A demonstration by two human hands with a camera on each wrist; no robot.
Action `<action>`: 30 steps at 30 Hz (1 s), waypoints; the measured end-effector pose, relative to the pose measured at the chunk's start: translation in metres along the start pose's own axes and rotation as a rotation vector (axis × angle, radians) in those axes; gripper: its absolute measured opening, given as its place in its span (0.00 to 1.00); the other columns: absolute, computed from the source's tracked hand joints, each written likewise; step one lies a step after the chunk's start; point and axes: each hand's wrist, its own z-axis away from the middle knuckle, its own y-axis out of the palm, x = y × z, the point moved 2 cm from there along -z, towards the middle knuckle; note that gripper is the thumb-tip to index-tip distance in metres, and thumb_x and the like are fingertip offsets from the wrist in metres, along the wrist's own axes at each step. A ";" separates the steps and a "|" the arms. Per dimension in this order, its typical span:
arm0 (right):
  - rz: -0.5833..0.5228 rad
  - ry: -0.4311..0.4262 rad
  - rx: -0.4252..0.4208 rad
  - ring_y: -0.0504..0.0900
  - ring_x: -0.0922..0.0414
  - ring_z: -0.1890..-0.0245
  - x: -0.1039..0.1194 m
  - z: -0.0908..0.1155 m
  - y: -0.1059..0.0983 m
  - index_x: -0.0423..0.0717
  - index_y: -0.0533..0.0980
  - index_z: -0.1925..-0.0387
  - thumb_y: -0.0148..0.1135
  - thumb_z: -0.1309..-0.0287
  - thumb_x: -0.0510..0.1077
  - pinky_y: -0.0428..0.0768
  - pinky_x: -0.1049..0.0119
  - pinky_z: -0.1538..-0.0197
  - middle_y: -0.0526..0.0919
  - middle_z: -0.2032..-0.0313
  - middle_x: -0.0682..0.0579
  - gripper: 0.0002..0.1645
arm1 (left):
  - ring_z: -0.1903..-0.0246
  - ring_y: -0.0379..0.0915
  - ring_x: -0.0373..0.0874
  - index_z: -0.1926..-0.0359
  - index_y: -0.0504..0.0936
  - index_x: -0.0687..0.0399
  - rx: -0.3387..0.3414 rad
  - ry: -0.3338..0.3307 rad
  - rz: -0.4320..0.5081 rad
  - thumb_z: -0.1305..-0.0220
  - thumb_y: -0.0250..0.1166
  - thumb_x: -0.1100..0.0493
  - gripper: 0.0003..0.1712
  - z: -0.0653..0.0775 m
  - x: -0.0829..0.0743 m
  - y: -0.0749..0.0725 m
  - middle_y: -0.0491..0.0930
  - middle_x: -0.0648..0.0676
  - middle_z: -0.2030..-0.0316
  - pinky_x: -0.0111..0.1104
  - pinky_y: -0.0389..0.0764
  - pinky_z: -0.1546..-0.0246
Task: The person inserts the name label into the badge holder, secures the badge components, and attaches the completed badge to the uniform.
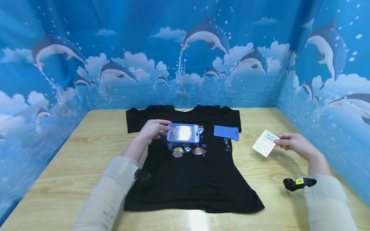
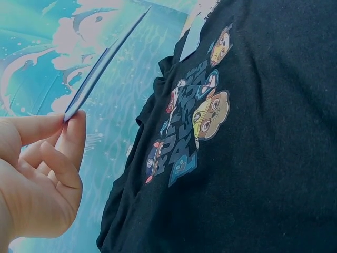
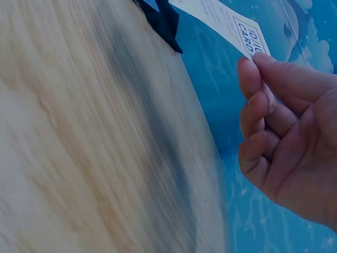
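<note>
My left hand (image 1: 154, 131) pinches one end of a blue-framed card holder (image 1: 183, 132) with a clear, shiny window. It is held above the black T-shirt (image 1: 185, 179); in the left wrist view the holder (image 2: 100, 71) appears edge-on between thumb and finger. Off to the right, my right hand (image 1: 295, 144) pinches the corner of a white paper card (image 1: 263, 146) printed "ID/IC CARD". That card (image 3: 221, 21) is tilted and raised off the table in the right wrist view. On the shirt's right side lies a flat blue plate (image 1: 226, 132), possibly the holder's cover.
A small dark bundle (image 1: 227, 145), perhaps a cord with a clip, lies on the shirt just below the blue plate. The shirt is spread on a wooden table (image 1: 72, 166). Blue dolphin-print curtains (image 1: 144, 64) hang behind and at both sides.
</note>
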 end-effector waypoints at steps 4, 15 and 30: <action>-0.026 -0.002 0.013 0.70 0.57 0.74 0.007 -0.002 0.006 0.29 0.72 0.56 0.56 0.37 0.46 0.70 0.64 0.70 0.77 0.72 0.51 0.21 | 0.69 0.76 0.41 0.46 0.78 0.56 -0.004 -0.002 -0.005 0.40 0.61 0.62 0.20 0.000 0.000 0.000 0.82 0.52 0.66 0.32 0.68 0.72; -0.198 -0.039 0.007 0.69 0.63 0.77 0.035 -0.007 0.024 0.49 0.77 0.67 0.57 0.38 0.42 0.68 0.70 0.73 0.78 0.76 0.58 0.04 | 0.70 0.77 0.41 0.46 0.78 0.55 -0.002 -0.012 0.011 0.40 0.61 0.63 0.19 -0.001 0.000 0.002 0.82 0.52 0.65 0.29 0.66 0.76; -0.121 -0.148 0.014 0.71 0.59 0.76 0.083 -0.013 0.058 0.24 0.70 0.53 0.59 0.42 0.39 0.68 0.69 0.71 0.79 0.75 0.54 0.22 | 0.69 0.77 0.41 0.47 0.79 0.55 0.001 -0.013 0.012 0.41 0.62 0.63 0.19 -0.001 0.000 0.002 0.82 0.54 0.63 0.29 0.66 0.76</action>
